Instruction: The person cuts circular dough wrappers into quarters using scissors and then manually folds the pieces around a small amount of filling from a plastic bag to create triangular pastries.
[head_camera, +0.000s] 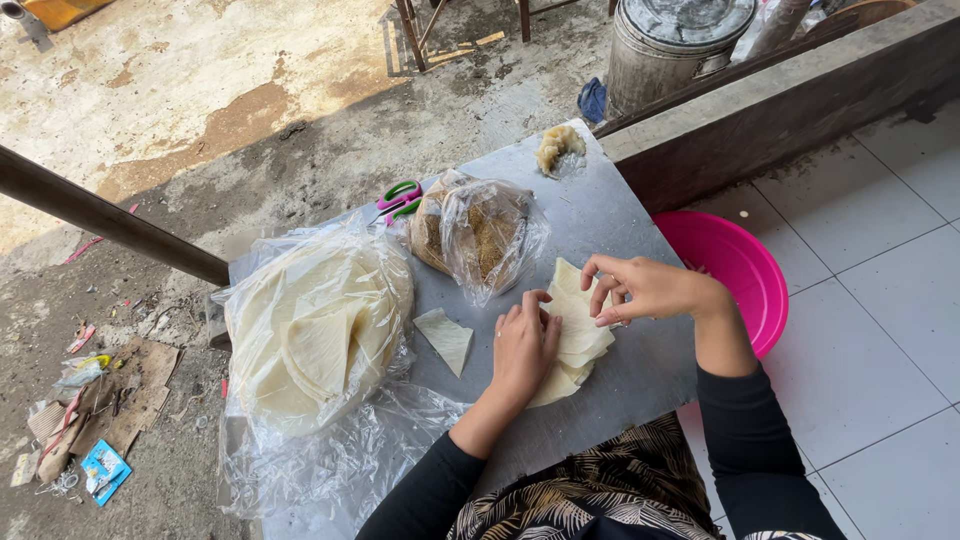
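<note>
Under the left hand (522, 350) part of the wrapper stack (575, 330) is covered, so its count is unclear. Just beyond that hand, the bag (478, 232) clouds its brown filling. The bucket (672, 40) past the right hand (650, 290) runs off the top edge.
</note>
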